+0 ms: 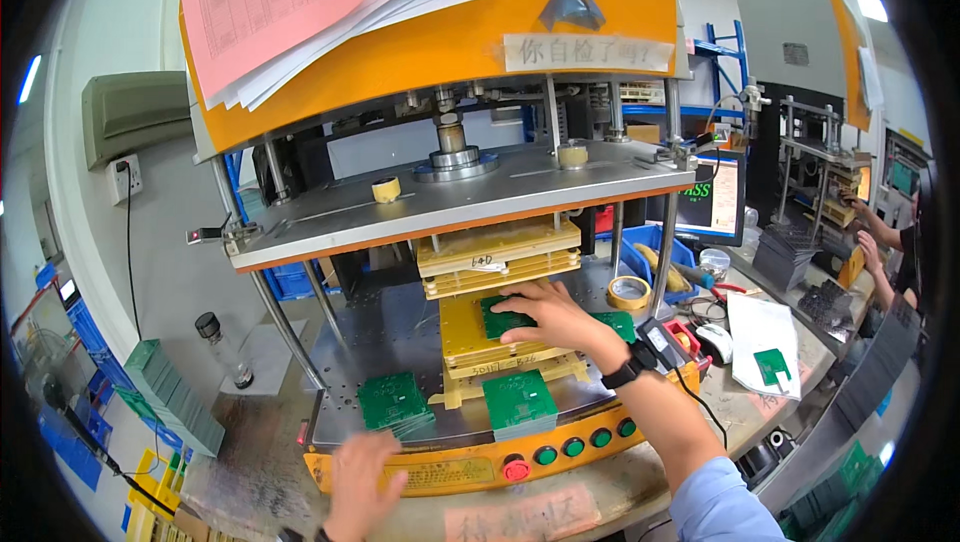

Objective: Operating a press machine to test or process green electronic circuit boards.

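Note:
My right hand point(553, 316) reaches into the press, with thumb and fingers on a green circuit board point(494, 325) at the top of the yellow lower fixture point(460, 327); the hand covers part of the board. Just above hangs the pale yellow upper fixture point(500, 250). Lower left, my left hand point(362, 482) is slightly blurred, with fingers apart and nothing in them. It is nearest a stack of green boards point(393, 402) on the press bed. A second board stack point(520, 404) stands in front of the fixture, and another green board point(614, 324) lies right of it.
A red button point(516, 468) and several green buttons point(573, 447) line the orange front panel. Metal posts point(288, 330) flank the bed. To the right are a tape roll point(629, 292), a blue bin point(655, 260) and a monitor point(718, 197). Another person's hands point(870, 242) work far right.

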Action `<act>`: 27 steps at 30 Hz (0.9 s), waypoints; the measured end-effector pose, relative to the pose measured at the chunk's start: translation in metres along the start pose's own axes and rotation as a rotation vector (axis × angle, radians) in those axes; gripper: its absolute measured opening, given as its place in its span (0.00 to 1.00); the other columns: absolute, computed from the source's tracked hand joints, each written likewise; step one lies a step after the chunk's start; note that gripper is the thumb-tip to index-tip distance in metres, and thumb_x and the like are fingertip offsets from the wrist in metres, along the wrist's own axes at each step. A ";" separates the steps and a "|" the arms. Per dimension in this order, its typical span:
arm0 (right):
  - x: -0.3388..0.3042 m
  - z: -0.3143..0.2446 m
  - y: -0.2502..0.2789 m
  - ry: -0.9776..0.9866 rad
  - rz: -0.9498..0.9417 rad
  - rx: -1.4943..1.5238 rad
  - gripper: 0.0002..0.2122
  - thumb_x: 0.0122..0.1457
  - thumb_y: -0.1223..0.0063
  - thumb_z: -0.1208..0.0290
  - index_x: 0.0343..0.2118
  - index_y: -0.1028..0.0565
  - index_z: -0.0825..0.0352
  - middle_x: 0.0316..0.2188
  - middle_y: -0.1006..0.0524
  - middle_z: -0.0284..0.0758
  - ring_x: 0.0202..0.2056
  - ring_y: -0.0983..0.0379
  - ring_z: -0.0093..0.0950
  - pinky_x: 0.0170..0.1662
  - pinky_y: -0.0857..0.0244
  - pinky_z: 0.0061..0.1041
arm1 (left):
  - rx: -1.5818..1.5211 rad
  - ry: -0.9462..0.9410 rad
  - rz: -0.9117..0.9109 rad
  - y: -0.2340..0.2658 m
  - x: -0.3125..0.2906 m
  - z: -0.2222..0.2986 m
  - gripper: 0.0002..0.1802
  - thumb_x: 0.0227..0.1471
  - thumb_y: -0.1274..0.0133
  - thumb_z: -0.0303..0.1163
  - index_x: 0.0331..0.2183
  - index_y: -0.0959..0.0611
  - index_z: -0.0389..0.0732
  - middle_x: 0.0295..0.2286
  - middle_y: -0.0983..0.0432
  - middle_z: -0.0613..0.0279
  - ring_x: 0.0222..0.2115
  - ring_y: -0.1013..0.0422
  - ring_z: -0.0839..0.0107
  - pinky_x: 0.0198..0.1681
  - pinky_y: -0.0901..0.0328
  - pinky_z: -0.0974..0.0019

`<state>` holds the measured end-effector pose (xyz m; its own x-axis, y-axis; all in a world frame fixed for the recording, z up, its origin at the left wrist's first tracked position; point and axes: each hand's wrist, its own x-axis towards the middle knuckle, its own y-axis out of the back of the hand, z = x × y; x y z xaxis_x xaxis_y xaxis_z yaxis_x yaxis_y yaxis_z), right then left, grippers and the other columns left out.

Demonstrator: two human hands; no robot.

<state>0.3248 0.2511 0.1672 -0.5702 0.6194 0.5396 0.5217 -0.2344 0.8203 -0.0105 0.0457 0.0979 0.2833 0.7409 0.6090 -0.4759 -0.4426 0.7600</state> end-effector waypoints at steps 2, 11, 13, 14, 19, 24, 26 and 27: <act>0.007 0.015 -0.011 0.011 0.008 -0.026 0.26 0.53 0.41 0.44 0.52 0.22 0.54 0.57 0.30 0.38 0.62 0.42 0.40 0.64 0.54 0.41 | -0.029 0.042 -0.021 -0.018 -0.038 0.024 0.13 0.52 0.42 0.33 0.41 0.19 0.41 0.41 0.24 0.50 0.47 0.31 0.48 0.51 0.39 0.48; 0.021 0.020 -0.018 0.027 -0.052 -0.054 0.28 0.54 0.43 0.41 0.54 0.23 0.53 0.60 0.32 0.38 0.65 0.50 0.42 0.67 0.63 0.40 | -0.178 0.283 0.158 -0.051 -0.091 0.029 0.11 0.51 0.43 0.33 0.37 0.19 0.40 0.38 0.24 0.51 0.43 0.31 0.48 0.48 0.39 0.50; 0.024 0.019 -0.018 0.022 -0.065 -0.050 0.28 0.54 0.43 0.41 0.53 0.23 0.53 0.61 0.33 0.38 0.65 0.50 0.42 0.67 0.63 0.41 | -0.180 0.269 0.140 -0.045 -0.088 0.033 0.10 0.51 0.42 0.33 0.36 0.19 0.41 0.37 0.24 0.52 0.41 0.31 0.48 0.46 0.38 0.50; 0.025 0.017 -0.018 0.026 -0.065 -0.051 0.28 0.54 0.43 0.41 0.53 0.23 0.53 0.61 0.33 0.38 0.65 0.50 0.42 0.67 0.63 0.41 | -0.180 0.270 0.143 -0.047 -0.090 0.032 0.10 0.51 0.42 0.33 0.36 0.19 0.41 0.37 0.24 0.52 0.41 0.31 0.48 0.46 0.38 0.50; 0.024 0.019 -0.016 0.026 -0.049 -0.087 0.28 0.53 0.42 0.42 0.53 0.23 0.52 0.61 0.32 0.37 0.65 0.47 0.41 0.66 0.61 0.41 | -0.138 0.238 0.141 -0.052 -0.091 0.031 0.10 0.51 0.42 0.35 0.36 0.19 0.41 0.38 0.24 0.53 0.43 0.31 0.50 0.47 0.39 0.50; 0.026 0.020 -0.017 0.041 -0.057 -0.084 0.28 0.53 0.43 0.41 0.53 0.23 0.51 0.61 0.32 0.38 0.65 0.48 0.41 0.67 0.61 0.41 | -0.111 0.274 0.108 -0.052 -0.094 0.032 0.10 0.52 0.42 0.35 0.36 0.19 0.42 0.38 0.24 0.55 0.44 0.32 0.51 0.47 0.39 0.51; 0.025 0.018 -0.015 0.043 -0.059 -0.094 0.28 0.53 0.43 0.41 0.53 0.23 0.51 0.61 0.32 0.38 0.65 0.48 0.41 0.67 0.62 0.40 | -0.109 0.293 0.094 -0.052 -0.095 0.032 0.10 0.52 0.42 0.36 0.36 0.20 0.42 0.38 0.24 0.55 0.44 0.31 0.51 0.47 0.39 0.51; 0.024 0.017 -0.014 0.031 -0.078 -0.092 0.28 0.53 0.43 0.41 0.53 0.23 0.51 0.61 0.32 0.39 0.66 0.48 0.41 0.67 0.62 0.40 | -0.107 0.288 0.100 -0.052 -0.096 0.031 0.10 0.52 0.42 0.36 0.35 0.20 0.42 0.38 0.24 0.55 0.44 0.32 0.51 0.48 0.40 0.51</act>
<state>0.3148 0.2821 0.1659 -0.6268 0.6152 0.4782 0.4153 -0.2554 0.8731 0.0129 -0.0180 0.0064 -0.0095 0.8159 0.5781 -0.5786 -0.4760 0.6623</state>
